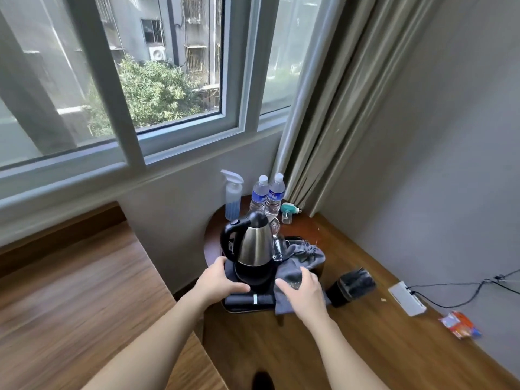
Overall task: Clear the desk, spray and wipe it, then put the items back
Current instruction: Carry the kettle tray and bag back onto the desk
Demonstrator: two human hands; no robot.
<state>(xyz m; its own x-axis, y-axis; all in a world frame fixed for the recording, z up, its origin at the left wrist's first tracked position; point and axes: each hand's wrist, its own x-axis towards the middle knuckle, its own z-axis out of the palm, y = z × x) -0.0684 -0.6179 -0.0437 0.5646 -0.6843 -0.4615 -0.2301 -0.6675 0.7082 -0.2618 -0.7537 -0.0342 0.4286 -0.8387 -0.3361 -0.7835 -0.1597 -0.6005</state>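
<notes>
Two water bottles point(266, 194) with blue labels, their print too small to read, stand behind the kettle point(252, 243), and a frosted spray bottle point(233, 196) with blue liquid stands just left of them. The kettle is brushed steel with a black handle and lid, sitting on a black tray point(244, 304) at the rounded end of the reddish wooden desk point(351, 333). A grey drawstring cloth bag point(301, 266) lies crumpled over the tray to the kettle's right, beside some clear glasses point(277, 246). In front of the kettle lies a dark roll with a pale band point(250, 299). The left hand point(221, 280) has its grip curled over the tray's left edge by the kettle's base; the right hand point(302, 291) lies spread on the grey bag, fingers straight, grasping nothing. Right of the kettle a black ribbed cylinder point(351, 285) lies on its side, then a white socket box point(406, 302) with black cables, and an orange packet point(458, 325). Behind it all are a grey wall, a window and beige curtains point(337, 94)
</notes>
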